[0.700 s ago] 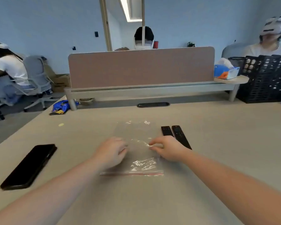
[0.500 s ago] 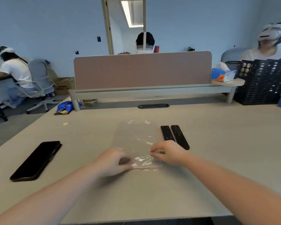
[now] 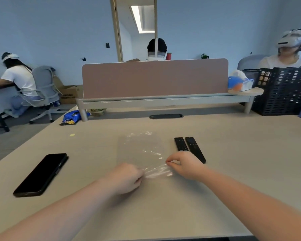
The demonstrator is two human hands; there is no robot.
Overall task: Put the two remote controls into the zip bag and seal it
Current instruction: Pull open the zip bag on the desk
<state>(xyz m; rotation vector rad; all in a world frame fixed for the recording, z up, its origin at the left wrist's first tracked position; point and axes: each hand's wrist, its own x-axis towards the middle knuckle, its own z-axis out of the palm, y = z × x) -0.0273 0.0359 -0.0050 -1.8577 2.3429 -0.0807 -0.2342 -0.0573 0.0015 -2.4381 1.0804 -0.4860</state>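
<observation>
A clear zip bag (image 3: 141, 150) lies flat on the pale tabletop (image 3: 233, 153), its near edge crumpled and glinting between the two hands. The left hand (image 3: 124, 177) is curled at the bag's near left corner, fingers bunched against the plastic; motion blur hides whether it actually grips the film. The right hand (image 3: 184, 165) sits at the near right corner with thumb and forefinger pressed together, pinching the edge of the bag. Both bare forearms reach in from the bottom of the view. The two black remotes lie side by side just right of the bag, outside it: the shorter remote (image 3: 180, 144) is nearest the bag, and the longer remote (image 3: 195, 149) touches or nearly touches it on the right, its near end partly behind the right hand. A dark phone (image 3: 41, 173) lies face up well to the left, apart from the bag. At the back of the tabletop stands a brown divider (image 3: 155, 78), with a dark oval cable slot (image 3: 165, 116) in front of it. A black crate (image 3: 285, 91) sits at the far right, and a blue tissue box (image 3: 240, 83) rests on a small shelf beside the divider.
</observation>
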